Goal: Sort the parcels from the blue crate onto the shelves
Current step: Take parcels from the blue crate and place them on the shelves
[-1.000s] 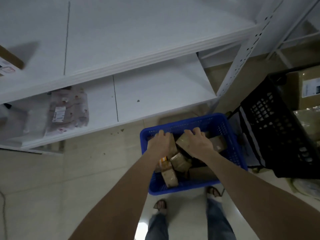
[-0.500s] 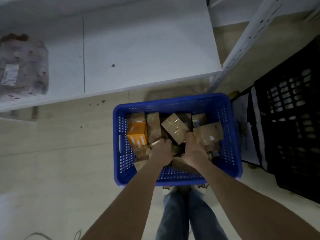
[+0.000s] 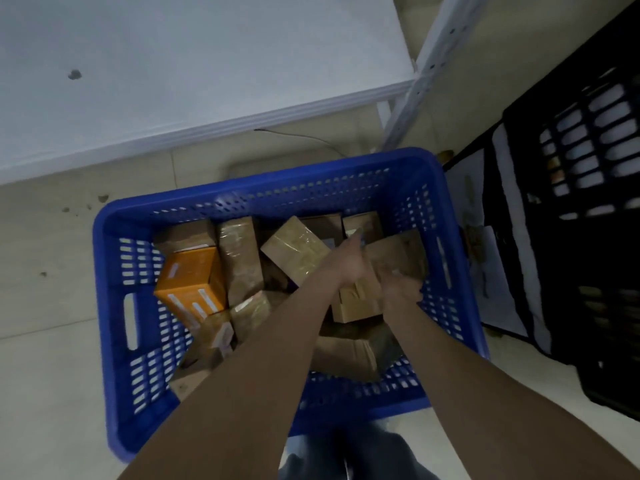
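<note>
Head view: nearest, jeans [image 3: 346,459] show below two bare forearms reaching down into the blue crate [image 3: 270,183] on the floor. A small brown parcel [image 3: 356,304] sits between the wrists, at the crate's right side. The left hand [image 3: 349,266] lies against its far left edge and seems to grip it, fingers curled, one digit pointing straight ahead. The right hand [image 3: 400,289] curls downward just right of the parcel; blur hides whether it clasps anything. Taped brown parcels [image 3: 294,247] and an orange box [image 3: 188,278] fill the crate's left and far side. Beyond is a white shelf [image 3: 207,81]; a black crate [image 3: 588,168] stands to the right.
</note>
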Action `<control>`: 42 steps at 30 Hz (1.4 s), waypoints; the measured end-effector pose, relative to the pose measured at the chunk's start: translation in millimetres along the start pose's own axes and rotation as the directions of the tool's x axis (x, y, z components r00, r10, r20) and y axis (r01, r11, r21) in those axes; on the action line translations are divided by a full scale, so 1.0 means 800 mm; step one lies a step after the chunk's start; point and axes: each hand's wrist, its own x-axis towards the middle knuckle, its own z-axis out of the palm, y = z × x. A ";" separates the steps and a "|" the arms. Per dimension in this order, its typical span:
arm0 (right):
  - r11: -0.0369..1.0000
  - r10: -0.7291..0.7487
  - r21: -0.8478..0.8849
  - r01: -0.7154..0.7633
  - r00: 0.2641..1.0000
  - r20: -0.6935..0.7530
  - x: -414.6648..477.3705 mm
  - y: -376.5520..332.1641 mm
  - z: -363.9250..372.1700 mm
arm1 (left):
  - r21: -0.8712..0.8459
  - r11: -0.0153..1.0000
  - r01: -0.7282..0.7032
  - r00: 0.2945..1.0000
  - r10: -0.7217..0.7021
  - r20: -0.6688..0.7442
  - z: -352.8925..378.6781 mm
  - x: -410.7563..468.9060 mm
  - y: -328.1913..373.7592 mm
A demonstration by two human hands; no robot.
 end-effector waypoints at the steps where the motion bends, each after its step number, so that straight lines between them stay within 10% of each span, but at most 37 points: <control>1: 1.000 0.004 -0.031 -0.004 1.000 -0.003 0.007 0.002 0.000 | 0.015 1.000 0.006 1.000 -0.006 0.024 0.005 0.009 -0.001; 8: 0.989 -0.146 0.018 0.145 0.976 0.163 -0.013 -0.004 0.005 | -0.082 0.997 -0.015 0.992 0.004 -0.126 -0.010 -0.027 -0.019; 14: 0.954 -0.014 0.272 -0.130 0.883 0.470 -0.142 -0.034 0.013 | -0.114 0.993 -0.043 0.936 0.001 -0.351 -0.075 -0.158 0.016; 22: 0.955 -0.111 0.290 -0.058 0.839 0.533 -0.333 -0.079 -0.016 | -0.192 0.976 -0.105 0.849 -0.012 -0.528 -0.165 -0.345 0.097; 28: 0.878 -0.184 0.396 -0.269 0.574 0.798 -0.459 -0.098 -0.043 | -0.571 0.797 -0.196 0.581 -0.375 -0.723 -0.276 -0.472 0.136; 34: 0.868 -0.274 0.376 -0.325 0.319 0.907 -0.565 -0.137 -0.063 | -0.831 0.544 -0.114 0.870 -0.349 -0.348 -0.343 -0.574 0.177; 42: 0.928 -0.334 0.370 0.038 0.523 0.784 -0.672 -0.194 -0.105 | -0.794 0.561 -0.234 0.909 -0.163 -0.383 -0.396 -0.666 0.212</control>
